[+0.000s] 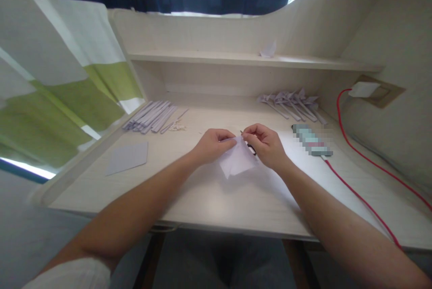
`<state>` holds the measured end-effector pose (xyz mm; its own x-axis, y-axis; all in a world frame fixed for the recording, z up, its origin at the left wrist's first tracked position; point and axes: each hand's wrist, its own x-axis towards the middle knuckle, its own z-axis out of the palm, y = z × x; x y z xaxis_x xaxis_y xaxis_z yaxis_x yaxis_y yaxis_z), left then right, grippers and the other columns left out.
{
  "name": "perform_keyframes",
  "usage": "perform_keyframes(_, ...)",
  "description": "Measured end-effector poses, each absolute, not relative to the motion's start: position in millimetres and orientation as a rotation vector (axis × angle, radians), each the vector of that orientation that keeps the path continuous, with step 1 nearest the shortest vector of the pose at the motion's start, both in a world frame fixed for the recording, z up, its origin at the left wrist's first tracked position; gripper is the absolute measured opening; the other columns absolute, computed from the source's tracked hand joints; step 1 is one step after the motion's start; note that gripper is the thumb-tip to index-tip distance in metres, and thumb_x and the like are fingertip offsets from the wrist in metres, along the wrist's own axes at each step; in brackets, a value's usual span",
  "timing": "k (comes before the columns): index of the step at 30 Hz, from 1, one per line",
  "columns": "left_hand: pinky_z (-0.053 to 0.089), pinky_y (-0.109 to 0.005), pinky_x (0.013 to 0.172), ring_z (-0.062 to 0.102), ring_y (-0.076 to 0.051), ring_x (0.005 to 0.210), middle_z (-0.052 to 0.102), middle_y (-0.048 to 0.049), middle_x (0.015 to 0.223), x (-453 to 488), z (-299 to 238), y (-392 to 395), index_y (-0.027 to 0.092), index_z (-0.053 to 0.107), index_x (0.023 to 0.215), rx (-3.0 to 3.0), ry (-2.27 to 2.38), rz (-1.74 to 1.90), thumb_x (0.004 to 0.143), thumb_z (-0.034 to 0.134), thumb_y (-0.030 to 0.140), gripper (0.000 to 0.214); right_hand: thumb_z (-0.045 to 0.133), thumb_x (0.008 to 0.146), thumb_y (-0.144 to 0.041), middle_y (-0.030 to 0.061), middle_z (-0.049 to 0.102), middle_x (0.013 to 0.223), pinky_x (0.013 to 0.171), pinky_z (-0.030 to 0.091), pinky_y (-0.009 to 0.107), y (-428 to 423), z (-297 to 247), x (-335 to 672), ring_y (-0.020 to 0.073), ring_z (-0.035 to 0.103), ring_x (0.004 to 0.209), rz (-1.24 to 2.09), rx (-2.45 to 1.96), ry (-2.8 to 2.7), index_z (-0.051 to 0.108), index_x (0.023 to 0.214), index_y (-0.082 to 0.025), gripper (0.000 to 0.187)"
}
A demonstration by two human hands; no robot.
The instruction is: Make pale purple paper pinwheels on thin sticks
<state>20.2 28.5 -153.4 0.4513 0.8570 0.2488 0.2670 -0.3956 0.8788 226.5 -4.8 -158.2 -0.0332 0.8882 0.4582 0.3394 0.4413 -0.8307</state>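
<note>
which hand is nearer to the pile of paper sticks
Left. The left hand is right of the paper sticks and closer to the desk's front edge; the right hand is farther right, beyond the left hand.

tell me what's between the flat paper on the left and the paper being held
In the head view, bare desk lies beside the flat paper, then comes the left hand, which grips the held paper.

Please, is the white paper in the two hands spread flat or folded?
Not flat: the white paper bends up between left hand and right hand. Whether firmly creased, I cannot tell.
</note>
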Motion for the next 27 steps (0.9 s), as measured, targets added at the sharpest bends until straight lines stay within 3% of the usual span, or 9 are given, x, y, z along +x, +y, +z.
perform_keyframes(3,0.047,-0.025,0.066,0.067,-0.018,0.077,0.08,-0.006,0.085,20.3,-152.9,28.8,0.014,0.084,0.087,1.895,0.934,0.923,0.083,0.069,0.036,0.026,0.071,0.09,-0.031,0.0002,0.068,0.077,0.062,0.047,0.029,-2.9,-157.4,228.0,0.0159,0.06,0.068,0.661,-1.108,-1.579,0.072,0.084,-0.02,0.012)
perform_keyframes(12,0.043,-0.024,0.059,0.063,-0.016,0.068,0.076,-0.0059,0.078,19.6,-151.3,27.1,0.012,0.083,0.085,1.808,0.905,0.917,0.081,0.072,0.038,0.029,0.076,0.089,-0.028,0.0048,0.073,0.098,0.075,0.053,0.033,-6.7,-152.8,227.1,0.0212,0.069,0.093,0.476,-1.058,-1.689,0.078,0.086,-0.023,0.006)
perform_keyframes(21,0.047,-0.025,0.062,0.067,-0.018,0.073,0.077,-0.0048,0.081,19.0,-151.3,27.0,0.014,0.083,0.087,1.813,0.949,0.908,0.078,0.074,0.036,0.026,0.077,0.083,-0.033,0.0041,0.073,0.088,0.068,0.054,0.032,-4.2,-150.1,227.7,0.0196,0.067,0.08,0.681,-1.07,-1.559,0.076,0.076,-0.022,0.014)
perform_keyframes(24,0.046,-0.025,0.061,0.066,-0.018,0.071,0.076,-0.0038,0.079,18.3,-150.9,28.2,0.014,0.082,0.087,1.793,0.991,0.909,0.076,0.074,0.037,0.026,0.082,0.079,-0.036,0.0052,0.075,0.093,0.065,0.055,0.031,-1.3,-152.0,228.5,0.02,0.068,0.081,0.717,-1.102,-1.455,0.076,0.089,-0.021,0.019)
perform_keyframes(27,0.046,-0.025,0.061,0.066,-0.018,0.071,0.075,-0.0041,0.08,18.0,-150.4,30.6,0.013,0.082,0.089,1.733,1.0,0.972,0.076,0.074,0.04,0.031,0.088,0.074,-0.034,0.0072,0.078,0.104,0.062,0.056,0.029,1.9,-154.9,228.6,0.0212,0.072,0.084,0.844,-1.142,-1.378,0.072,0.111,-0.022,0.042)
